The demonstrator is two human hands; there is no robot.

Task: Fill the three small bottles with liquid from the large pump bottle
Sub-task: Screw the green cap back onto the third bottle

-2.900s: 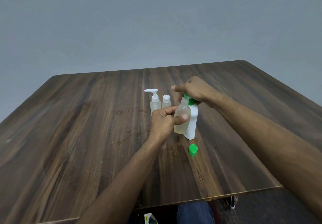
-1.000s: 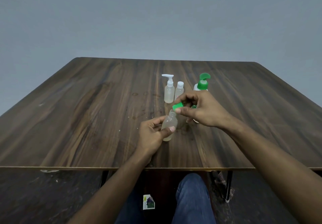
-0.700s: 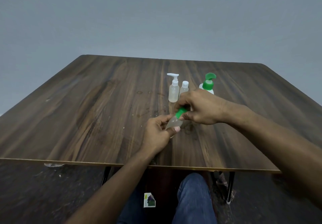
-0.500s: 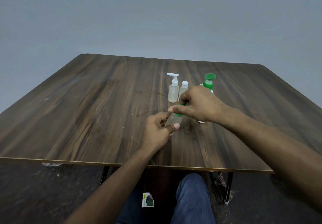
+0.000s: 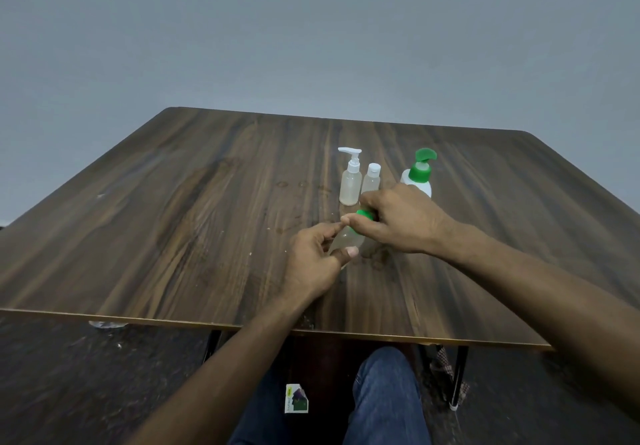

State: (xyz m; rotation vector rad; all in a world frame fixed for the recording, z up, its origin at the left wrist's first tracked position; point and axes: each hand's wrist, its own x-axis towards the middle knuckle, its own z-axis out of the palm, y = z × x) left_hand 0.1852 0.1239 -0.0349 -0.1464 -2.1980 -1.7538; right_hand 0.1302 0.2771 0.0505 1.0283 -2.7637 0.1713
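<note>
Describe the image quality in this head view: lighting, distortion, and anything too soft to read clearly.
Head view: dim, even light with no hard shadows; wide-angle bend bows the table edges; the green cap and clear bottle between left hand and right hand look soft, their liquid level unreadable.

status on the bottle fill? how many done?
Done, apparently: the pump-top bottle and white-cap bottle stand capped beside the large pump bottle. In hand: left hand holds the third bottle; right hand grips its green cap. Left: set it down.
</note>
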